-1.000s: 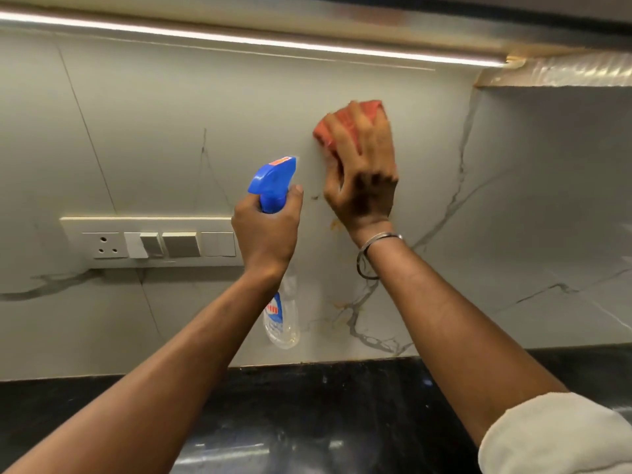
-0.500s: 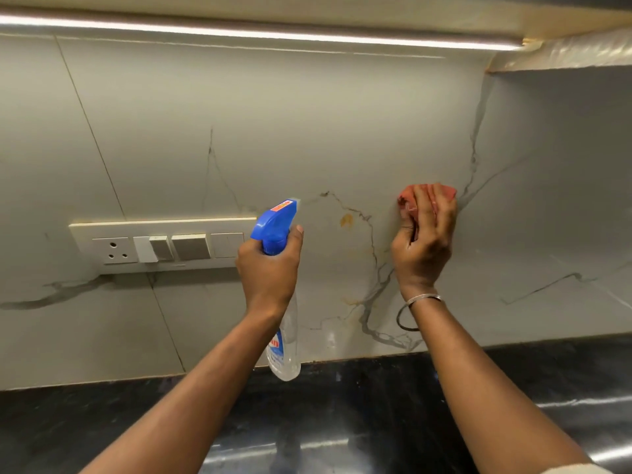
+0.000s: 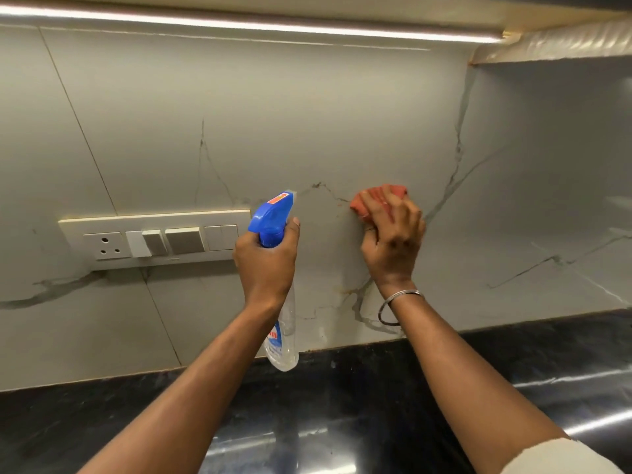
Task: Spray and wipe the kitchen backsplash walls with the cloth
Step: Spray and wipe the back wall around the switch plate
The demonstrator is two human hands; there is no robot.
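I see switch panel (image 3: 154,239) at left, left hand (image 3: 265,265) wrapped round spray bottle (image 3: 272,215) neck just right of it, right hand (image 3: 393,241) fingers curled, pressing orange cloth (image 3: 371,200) onto backsplash (image 3: 307,114) above black counter (image 3: 342,405).

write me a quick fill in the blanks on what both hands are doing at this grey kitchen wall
1. The left hand grips a clear plastic spray bottle with a ____ trigger head.
2. The right hand holds a crumpled orange-red cloth against the grey veined backsplash wall, to the ____ of the bottle.
3. The cream switch panel is mounted to the ____ of the bottle.
4. The glossy stone countertop below the wall is ____ in colour.
Missing words: blue; right; left; black.
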